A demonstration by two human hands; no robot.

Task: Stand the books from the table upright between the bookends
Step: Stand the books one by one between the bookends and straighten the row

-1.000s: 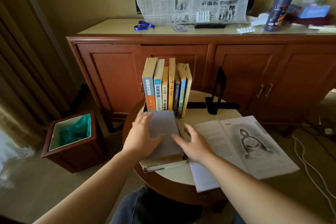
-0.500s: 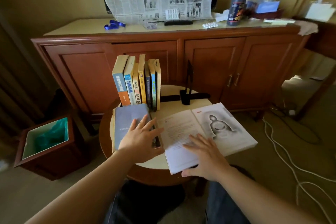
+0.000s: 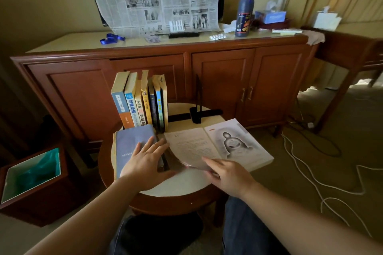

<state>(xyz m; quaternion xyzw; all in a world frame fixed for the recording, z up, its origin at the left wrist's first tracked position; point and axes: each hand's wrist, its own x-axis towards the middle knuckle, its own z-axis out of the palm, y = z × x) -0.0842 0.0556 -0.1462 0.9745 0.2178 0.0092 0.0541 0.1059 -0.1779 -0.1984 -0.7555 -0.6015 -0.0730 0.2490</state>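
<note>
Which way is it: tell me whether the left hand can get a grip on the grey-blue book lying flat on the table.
Probably yes. The left hand already rests flat on the grey-blue book, nothing lies on the cover, and its near and left edges look free. The right hand is busy at the open book beside it.

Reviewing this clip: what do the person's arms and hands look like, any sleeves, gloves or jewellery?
Both forearms are bare up to the frame edge, with no sleeves in view. The left hand and right hand wear no gloves, and no rings, watch or bracelet show. Dark trousers cover the knees below the table.
</note>
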